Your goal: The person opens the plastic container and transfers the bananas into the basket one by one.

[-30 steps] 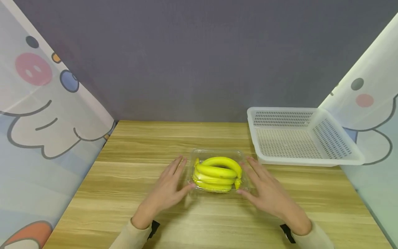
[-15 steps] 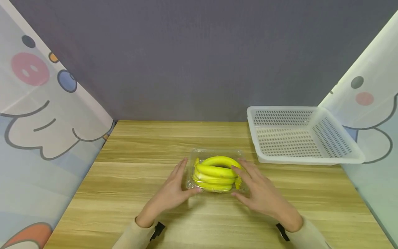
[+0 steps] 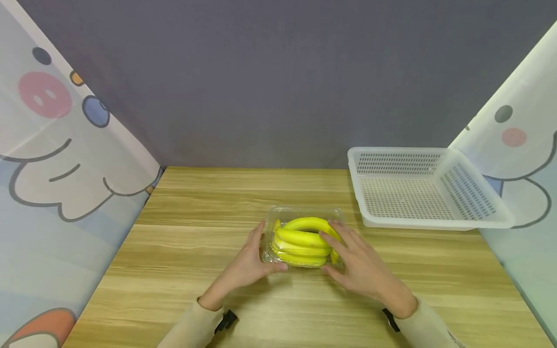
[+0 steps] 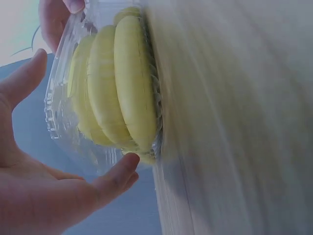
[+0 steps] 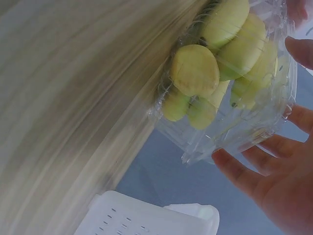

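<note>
A bunch of yellow bananas [image 3: 302, 238] lies inside a clear plastic clamshell box [image 3: 283, 211], flat on the table in the head view. My left hand [image 3: 245, 263] stands at the box's left end, thumb along its front and fingers behind the left side. Its fingers look nearly straight in the left wrist view, close to the box's end. Over the right end is my right hand [image 3: 365, 268], fingers spread across the lid and thumb at the front edge. The right wrist view shows its fingertips [image 5: 220, 155] at the box's rim.
A white perforated plastic basket [image 3: 404, 198] stands at the back right of the wooden table [image 3: 196, 203]. Behind the table rises a dark grey panel [image 3: 261, 87]. Cartoon-printed sheets [image 3: 65, 169] flank both sides.
Both hands have moved inward round the box. The left thumb has slid right along its front, and the right fingers now reach further over the lid. The box has stayed nearly in place.
</note>
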`<state>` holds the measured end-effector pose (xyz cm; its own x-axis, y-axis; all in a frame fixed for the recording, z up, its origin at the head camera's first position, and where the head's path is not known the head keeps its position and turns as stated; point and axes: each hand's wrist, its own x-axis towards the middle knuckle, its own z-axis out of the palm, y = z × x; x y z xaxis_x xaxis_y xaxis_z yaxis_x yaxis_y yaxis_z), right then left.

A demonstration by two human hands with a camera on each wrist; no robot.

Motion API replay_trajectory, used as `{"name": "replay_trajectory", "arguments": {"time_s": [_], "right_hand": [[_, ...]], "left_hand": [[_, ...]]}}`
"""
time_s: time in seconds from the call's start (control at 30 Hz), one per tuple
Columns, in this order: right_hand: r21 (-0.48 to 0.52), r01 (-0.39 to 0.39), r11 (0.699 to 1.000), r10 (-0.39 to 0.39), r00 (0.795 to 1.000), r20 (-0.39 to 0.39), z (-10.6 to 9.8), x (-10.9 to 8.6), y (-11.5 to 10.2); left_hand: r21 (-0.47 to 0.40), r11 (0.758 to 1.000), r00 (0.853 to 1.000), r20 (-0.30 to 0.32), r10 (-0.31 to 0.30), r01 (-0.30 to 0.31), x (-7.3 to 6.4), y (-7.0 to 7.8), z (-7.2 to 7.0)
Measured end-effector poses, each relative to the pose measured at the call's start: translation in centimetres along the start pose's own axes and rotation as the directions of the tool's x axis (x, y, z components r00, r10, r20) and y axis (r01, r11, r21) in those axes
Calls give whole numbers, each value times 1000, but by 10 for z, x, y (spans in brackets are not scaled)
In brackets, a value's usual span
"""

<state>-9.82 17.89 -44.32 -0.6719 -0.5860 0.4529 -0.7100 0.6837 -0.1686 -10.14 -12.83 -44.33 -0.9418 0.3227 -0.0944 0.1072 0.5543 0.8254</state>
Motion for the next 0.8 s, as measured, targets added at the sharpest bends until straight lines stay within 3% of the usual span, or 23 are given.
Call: {"name": "replay_trajectory", "arguments": {"time_s": [0.27, 0.47, 0.8], "right_hand": [[-44, 13, 999, -13, 1000, 18, 2, 3, 2], [-55, 49, 997, -50, 998, -25, 6, 6, 7], [-72, 88, 994, -92, 994, -57, 9, 9, 10]], "left_hand": [[-135, 990, 997, 75, -31, 41, 11, -5, 1], [-244, 966, 995, 74, -66, 82, 17, -7, 3], [-215, 972, 994, 72, -77, 91, 20, -8, 5]]}}
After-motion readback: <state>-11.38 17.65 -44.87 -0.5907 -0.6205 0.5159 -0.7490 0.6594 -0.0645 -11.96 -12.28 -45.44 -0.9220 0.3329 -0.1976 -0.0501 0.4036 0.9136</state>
